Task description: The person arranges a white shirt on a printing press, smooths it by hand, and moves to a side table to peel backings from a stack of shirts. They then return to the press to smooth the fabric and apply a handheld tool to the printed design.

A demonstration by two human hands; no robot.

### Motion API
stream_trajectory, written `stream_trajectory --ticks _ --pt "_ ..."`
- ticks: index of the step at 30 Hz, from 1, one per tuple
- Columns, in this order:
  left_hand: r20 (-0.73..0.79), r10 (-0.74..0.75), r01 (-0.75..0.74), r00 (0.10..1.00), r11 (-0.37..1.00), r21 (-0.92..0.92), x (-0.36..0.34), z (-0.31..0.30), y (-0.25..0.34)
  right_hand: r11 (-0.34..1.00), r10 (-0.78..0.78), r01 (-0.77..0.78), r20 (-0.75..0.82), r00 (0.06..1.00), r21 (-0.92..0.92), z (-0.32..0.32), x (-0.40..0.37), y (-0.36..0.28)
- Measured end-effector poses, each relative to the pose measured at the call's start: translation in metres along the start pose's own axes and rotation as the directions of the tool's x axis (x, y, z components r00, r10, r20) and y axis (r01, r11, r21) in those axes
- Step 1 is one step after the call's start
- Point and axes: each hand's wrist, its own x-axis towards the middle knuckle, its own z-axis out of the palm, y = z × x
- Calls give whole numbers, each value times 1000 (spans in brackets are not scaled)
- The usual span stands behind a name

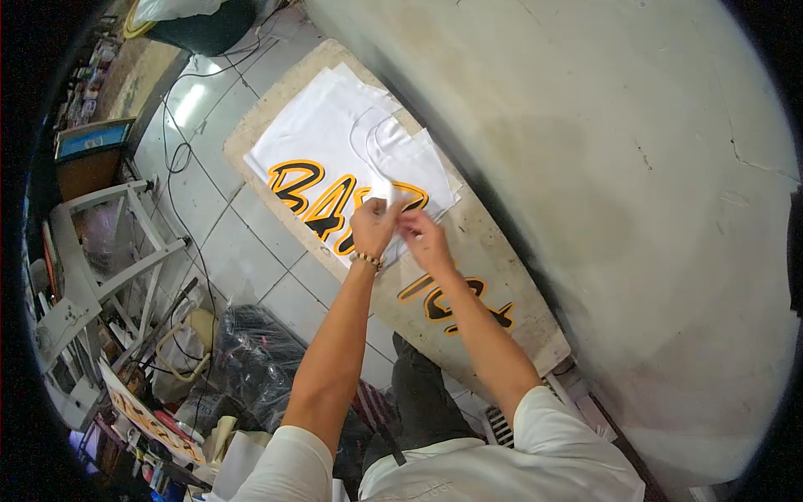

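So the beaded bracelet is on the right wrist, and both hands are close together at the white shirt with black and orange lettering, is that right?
Not quite: the head view shows the beaded bracelet on the left wrist, not the right. The left hand and right hand are indeed close together at the white shirt with black and orange lettering.

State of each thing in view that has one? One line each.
Left hand: curled, grip unclear.
Right hand: curled, grip unclear.
White shirt: spread out, lightly creased.
Shirt lettering: face up, partly hidden.
Table: stained, partly covered.
Table lettering: partly hidden by right forearm.
Bracelet: worn, left wrist.
Black plastic: crumpled.
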Motion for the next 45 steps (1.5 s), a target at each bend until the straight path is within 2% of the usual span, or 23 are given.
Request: stream_trajectory --ticks 2,4,6,7,9,12,13,15,19,25,26,27,31,33,35,37,38,39,40,41,42,43,45 --pt "-90 122 -104 988 979 175 10 -7 -27 1000 -18 18 13 1000 -12 5 -7 -7" --pt "-134 79 -64 988 991 116 -3 -34 -20 999 -31 31 23 999 -18 3 -9 4" --pt "-173 -72 49 982 990 -133 -16 -63 -27 970 89 -143 -259 962 -197 -9 -1 27" --pt "-172 -71 49 983 991 -127 -20 -69 -38 971 92 -145 -261 961 -192 -15 6 30" --pt "-119 -185 107 975 870 -482 -24 -73 -56 833 -238 -74 -475 847 -549 -27 21 37" --pt "-75 -176 137 982 921 -365 -31 -80 -50 831 -233 -118 -534 813 -543 -35 38 51" --pt "-75 -176 138 981 921 -365 -31 -78 -48 831 -233 -119 -533 813 -544 -38 39 50" --pt "-80 -109 75 991 935 -348 -29 -71 -45 871 -104 -181 -531 841 -457 -42 40 50" --pt "-15 -5 1 1000 956 -292 -23 -50 -35 873 -119 -147 -494 861 -465 -47 41 55" --pt "75 13 2 997 979 -203 -19 -33 -14 949 -31 -160 -585 811 -272 -50 43 67" --pt "91 0 15 996 987 -160 -19 -31 -9 960 26 -184 -589 808 -211 -51 42 68" --pt "66 61 -53 996 991 -123 -17 -27 -10 967 84 -210 -590 803 -148 -51 42 67" --pt "135 22 11 991 971 -240 -11 -15 -12 958 159 -266 -574 804 -109 -55 44 65" --pt "99 51 -25 994 969 -246 -8 -8 -9 978 66 -161 -525 849 -137 -53 44 66" --pt "120 24 2 993 976 -217 0 -5 -7 954 -72 -57 -408 910 -296 -36 30 17" --pt "122 -20 38 992 988 -149 -1 -6 10 927 -246 178 -176 953 -330 -10 10 2" --pt "123 -19 37 992 988 -150 0 -8 8 904 -272 224 -88 958 -364 5 1 -4" --pt "53 68 -73 996 992 105 0 -16 7 880 -292 270 1 956 -391 16 -7 -6" --pt "7 170 -161 985 919 359 -1 -21 6 880 -293 270 0 956 -391 20 -10 -8" --pt "-39 105 -95 994 973 209 -5 -26 5 886 -354 337 3 935 -317 24 -12 -9" --pt "-37 106 -95 994 972 213 -7 -32 -1 884 -413 401 0 911 -240 27 -14 -8" --pt "-62 62 -56 996 993 100 -7 -40 -10 884 -407 367 -91 909 -289 24 -16 0" --pt "-82 22 -28 996 997 -73 -11 -51 -24 985 -98 45 -321 942 -167 8 -7 20"
